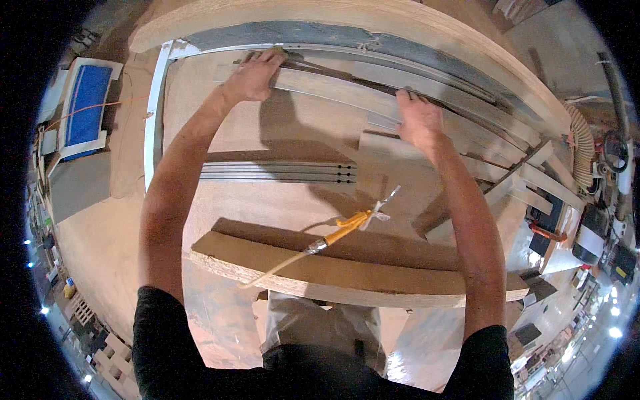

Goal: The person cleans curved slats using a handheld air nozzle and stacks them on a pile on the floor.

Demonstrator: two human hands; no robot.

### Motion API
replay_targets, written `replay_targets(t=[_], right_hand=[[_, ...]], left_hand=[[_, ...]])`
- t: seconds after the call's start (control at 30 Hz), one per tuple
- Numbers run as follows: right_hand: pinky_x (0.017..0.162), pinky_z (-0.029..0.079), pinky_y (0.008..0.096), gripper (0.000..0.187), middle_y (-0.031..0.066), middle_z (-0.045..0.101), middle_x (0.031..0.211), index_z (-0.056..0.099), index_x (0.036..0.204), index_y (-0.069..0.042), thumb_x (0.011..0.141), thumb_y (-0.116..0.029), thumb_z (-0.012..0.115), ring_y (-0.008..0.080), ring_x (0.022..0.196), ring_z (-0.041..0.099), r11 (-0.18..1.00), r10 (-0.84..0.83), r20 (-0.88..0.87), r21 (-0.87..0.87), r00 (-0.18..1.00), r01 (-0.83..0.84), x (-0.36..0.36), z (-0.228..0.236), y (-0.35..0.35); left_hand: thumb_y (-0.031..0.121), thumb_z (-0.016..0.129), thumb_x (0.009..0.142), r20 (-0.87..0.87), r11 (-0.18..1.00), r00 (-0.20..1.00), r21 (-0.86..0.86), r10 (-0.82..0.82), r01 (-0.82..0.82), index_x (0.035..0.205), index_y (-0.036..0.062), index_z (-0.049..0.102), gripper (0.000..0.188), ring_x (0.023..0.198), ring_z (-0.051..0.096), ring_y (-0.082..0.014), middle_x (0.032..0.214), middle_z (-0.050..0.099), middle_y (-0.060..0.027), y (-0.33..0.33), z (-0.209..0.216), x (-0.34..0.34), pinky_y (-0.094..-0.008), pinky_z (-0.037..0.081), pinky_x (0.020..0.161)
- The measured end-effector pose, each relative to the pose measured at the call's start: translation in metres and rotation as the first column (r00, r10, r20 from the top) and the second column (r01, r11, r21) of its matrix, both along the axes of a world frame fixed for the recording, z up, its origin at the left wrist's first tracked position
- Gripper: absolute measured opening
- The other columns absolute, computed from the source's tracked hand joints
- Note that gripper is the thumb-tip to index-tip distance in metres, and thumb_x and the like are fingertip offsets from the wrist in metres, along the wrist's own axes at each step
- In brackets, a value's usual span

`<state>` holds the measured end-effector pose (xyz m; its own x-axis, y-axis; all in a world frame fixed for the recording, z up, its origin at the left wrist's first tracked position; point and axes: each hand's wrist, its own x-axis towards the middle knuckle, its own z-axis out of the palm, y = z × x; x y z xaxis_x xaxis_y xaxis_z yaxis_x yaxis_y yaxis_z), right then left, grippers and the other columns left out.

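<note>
Texts, labels, numbers, signs: none could be read. Black case [620,259], far right of the air gun [347,228]: bore a yellow patch [621,272], too small to decipher.

Long pale board [340,92], flat-faced, narrow for its length. Broad face was turned upward. It ran crosswise over the far part of the desk [230,133], left portion farther off, slanting nearer toward the right. Narrow dark band bordered its far edge; strip or gap could not be told. Both ends were obscured.
</note>
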<state>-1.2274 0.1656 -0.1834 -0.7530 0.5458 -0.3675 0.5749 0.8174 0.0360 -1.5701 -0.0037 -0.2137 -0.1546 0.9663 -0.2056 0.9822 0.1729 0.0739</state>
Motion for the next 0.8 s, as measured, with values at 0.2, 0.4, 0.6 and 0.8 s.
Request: replay_targets(t=[0.2, 0.4, 0.6, 0.8], right_hand=[[0.093, 0.051, 0.0449, 0.06, 0.0119, 0.061, 0.12, 0.049, 0.122, -0.01, 0.071, -0.019, 0.079, 0.0322, 0.112, 0.059, 0.971, 0.059, -0.152, 0.238, 0.987, -0.022, 0.003, -0.01, -0.025], [0.095, 0.049, 0.0464, 0.075, 0.0087, 0.057, 0.126, 0.046, 0.137, -0.012, 0.07, -0.021, 0.08, 0.0286, 0.116, 0.055, 0.897, 0.173, -0.273, 0.441, 0.946, -0.037, -0.013, 0.004, -0.084], [0.116, 0.023, 0.0572, 0.094, 0.0184, 0.041, 0.149, 0.036, 0.15, -0.009, 0.077, -0.053, 0.075, 0.0343, 0.141, 0.035, 0.997, 0.025, -0.31, 0.081, 0.951, 0.0, -0.045, -0.002, -0.135], [0.114, 0.024, 0.0596, 0.107, 0.0214, 0.043, 0.147, 0.034, 0.149, -0.001, 0.076, -0.073, 0.064, 0.0385, 0.138, 0.038, 0.984, 0.087, -0.187, -0.137, 0.979, -0.113, -0.045, -0.022, -0.135]], left_hand=[[0.029, 0.09, 0.055, 0.156, 0.934, 0.987, -0.346, -0.042, 0.094, 0.152, 0.0091, 0.032, 0.115, 0.139, 0.039, -0.038, 0.154, 0.037, -0.019, 0.034, 0.022, -0.015, -0.0531, 0.031, 0.116], [0.027, 0.089, 0.056, 0.162, 0.976, 0.986, -0.203, -0.046, 0.079, 0.143, 0.0043, 0.042, 0.101, 0.129, 0.05, -0.0363, 0.139, 0.052, -0.0202, -0.044, 0.054, -0.023, -0.0527, 0.038, 0.11], [0.03, 0.09, 0.061, 0.122, 0.995, 0.993, 0.102, -0.005, -0.008, 0.126, 0.0047, 0.051, 0.08, 0.123, 0.053, -0.0374, 0.126, 0.055, -0.018, -0.167, 0.038, -0.039, -0.0518, 0.04, 0.107], [0.085, 0.062, 0.065, 0.276, 0.995, 0.957, 0.021, 0.089, -0.099, 0.143, 0.0044, 0.038, 0.115, 0.13, 0.045, -0.0434, 0.137, 0.046, -0.0262, -0.218, 0.001, -0.055, -0.0576, 0.03, 0.113]])
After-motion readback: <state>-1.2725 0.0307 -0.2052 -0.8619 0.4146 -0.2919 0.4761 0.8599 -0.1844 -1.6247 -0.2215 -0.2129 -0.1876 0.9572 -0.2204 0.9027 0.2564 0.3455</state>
